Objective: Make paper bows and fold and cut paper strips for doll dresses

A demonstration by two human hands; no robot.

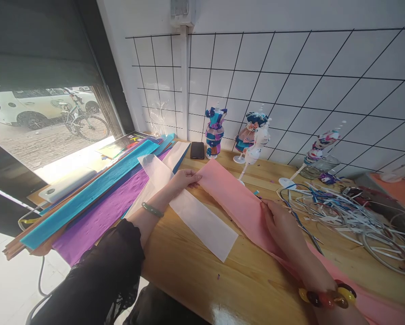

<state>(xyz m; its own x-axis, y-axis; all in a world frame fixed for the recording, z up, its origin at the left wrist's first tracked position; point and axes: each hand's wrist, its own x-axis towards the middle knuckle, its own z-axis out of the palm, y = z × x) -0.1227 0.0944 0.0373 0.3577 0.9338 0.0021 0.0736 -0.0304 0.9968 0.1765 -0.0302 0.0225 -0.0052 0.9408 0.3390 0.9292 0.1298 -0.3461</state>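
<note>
A long strip of pink paper (pixel 236 194) stretches diagonally over the wooden table. My left hand (pixel 186 179) pinches its far left corner, thumb and fingers pressed together. Farther along, my right hand (pixel 280 221) grips the strip's right edge, with the fingertips partly hidden. The strip runs on under my right forearm to the lower right. A white paper strip (pixel 205 225) lies beneath my left wrist, one end pointing towards me. Left of it are sheets of purple paper (pixel 104 216) and blue paper (pixel 94 189) in long folded lengths.
Behind the strip stand small dressed mannequins, one in blue and purple (pixel 215 133), and a white bare one (pixel 256 144). A black phone (pixel 197 150) lies near the wall. Tangled ribbons and cords (pixel 337 212) cover the right side. The table (pixel 175 266) ends near my lap.
</note>
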